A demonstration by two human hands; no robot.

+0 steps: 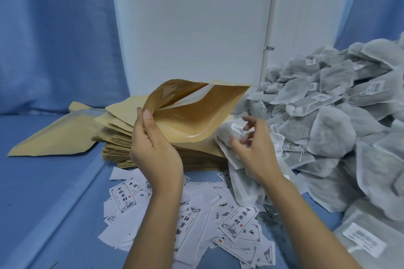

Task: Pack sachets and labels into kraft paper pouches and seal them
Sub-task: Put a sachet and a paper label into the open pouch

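At far left, on the blue cloth surface (43, 192), one flat kraft pouch (54, 135) lies alone, its near corner pointing left. Just right of it: a thick stack of kraft pouches (118, 153), edges ragged.

Left hand (153, 150) is raised over the stack, thumb and fingertips pinching the near lip of an open kraft pouch (192, 116). Pouch mouth gapes toward the right, glossy lining showing.

Below the hands, printed paper labels (190, 220) are scattered loose, overlapping, some face down.

Right hand (255, 148) is at the pouch mouth, fingers curled on a white mesh sachet (225, 140) with a small barcode tag. Fingers are motion-blurred; grip looks like a loose pinch. Sachet is just beside the pouch's right edge, not inside.

Far right: a big heap of grey-white sachets (338, 116), piled against the white panel (192, 28).
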